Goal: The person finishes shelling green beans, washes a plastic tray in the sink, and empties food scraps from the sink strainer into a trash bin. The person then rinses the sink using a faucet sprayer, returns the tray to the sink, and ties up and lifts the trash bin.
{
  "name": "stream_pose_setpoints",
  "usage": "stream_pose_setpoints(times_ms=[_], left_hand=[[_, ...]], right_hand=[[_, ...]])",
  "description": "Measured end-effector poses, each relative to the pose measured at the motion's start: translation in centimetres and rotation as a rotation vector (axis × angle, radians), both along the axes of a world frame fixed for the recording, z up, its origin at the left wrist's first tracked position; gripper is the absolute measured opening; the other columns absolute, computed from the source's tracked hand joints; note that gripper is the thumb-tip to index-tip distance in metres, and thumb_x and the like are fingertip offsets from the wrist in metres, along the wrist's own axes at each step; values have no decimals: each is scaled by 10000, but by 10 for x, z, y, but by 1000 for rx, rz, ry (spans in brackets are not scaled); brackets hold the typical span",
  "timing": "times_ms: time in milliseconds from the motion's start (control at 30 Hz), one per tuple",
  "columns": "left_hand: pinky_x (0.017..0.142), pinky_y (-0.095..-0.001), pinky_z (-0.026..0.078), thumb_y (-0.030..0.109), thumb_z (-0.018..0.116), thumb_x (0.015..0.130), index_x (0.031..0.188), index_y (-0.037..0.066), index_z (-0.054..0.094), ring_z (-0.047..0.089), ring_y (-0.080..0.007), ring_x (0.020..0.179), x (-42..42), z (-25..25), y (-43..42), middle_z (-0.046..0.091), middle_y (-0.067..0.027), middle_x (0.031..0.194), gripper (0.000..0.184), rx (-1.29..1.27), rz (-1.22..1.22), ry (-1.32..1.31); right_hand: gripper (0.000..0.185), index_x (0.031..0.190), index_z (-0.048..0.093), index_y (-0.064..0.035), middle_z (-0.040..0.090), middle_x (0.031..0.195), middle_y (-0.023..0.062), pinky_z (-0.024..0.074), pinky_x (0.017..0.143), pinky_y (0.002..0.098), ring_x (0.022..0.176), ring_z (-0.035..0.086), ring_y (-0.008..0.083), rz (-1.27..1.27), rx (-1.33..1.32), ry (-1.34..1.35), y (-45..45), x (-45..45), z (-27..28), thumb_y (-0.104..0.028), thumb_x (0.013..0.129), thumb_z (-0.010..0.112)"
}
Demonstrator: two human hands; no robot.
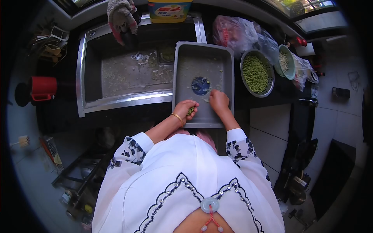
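Observation:
My left hand [186, 110] is curled around several small green pieces [190, 111], over the lower left of a grey rectangular basin [204, 123]. To its right, my right hand [219, 101] hangs over the basin with its fingers pinched together; what they hold, if anything, is too small to make out. Just beyond the fingers, a dark blue round patch [200, 86] shows on the basin floor, with a few green bits around it. Beside the basin on the right stands a grey colander [251, 89] filled with chopped green pieces [255, 73].
Left of the basin is a metal-rimmed sink [128, 98] with scraps inside. A yellow detergent jug [169, 11] and a cloth [121, 17] are behind. Plastic bags [237, 35] and a pale green bowl [284, 62] lie right. A red mug [42, 88] is far left.

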State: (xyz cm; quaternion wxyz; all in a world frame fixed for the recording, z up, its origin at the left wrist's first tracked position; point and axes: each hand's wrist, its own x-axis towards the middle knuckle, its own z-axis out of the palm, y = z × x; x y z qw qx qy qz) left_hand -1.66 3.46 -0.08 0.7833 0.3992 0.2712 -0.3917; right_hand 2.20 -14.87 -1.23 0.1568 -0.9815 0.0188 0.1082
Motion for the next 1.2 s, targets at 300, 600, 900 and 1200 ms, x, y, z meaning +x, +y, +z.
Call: stream_pose_setpoints(times_ms=[300,600,900,1200], left_hand=[[353,-199,300,177,499,895,862,45,565,468,-97,473,-4,0,3,548,-38,652,151,18,8,-5],[340,-199,292,199,506,891,837,54,565,467,-95,458,-3,6,1,543,-35,632,166,-15,32,4],[341,-196,282,172,512,885,834,47,561,457,-91,457,-2,7,5,539,-36,629,144,6,-25,10],[343,-195,292,173,509,887,840,47,563,457,-90,458,-10,5,7,541,-35,637,145,20,7,-7]], right_hand=[[106,754,623,-43,633,736,190,490,664,472,736,619,374,23,-53,52,5,-3,-12,-120,708,567],[107,753,624,-14,632,711,179,487,601,412,652,624,339,-94,667,151,40,-35,73,-104,717,578],[145,827,679,-54,660,783,162,520,629,393,753,658,304,265,-166,94,0,6,49,-97,731,579],[166,873,704,-132,681,935,70,538,669,349,876,662,226,672,-577,335,0,15,26,-99,755,592]])
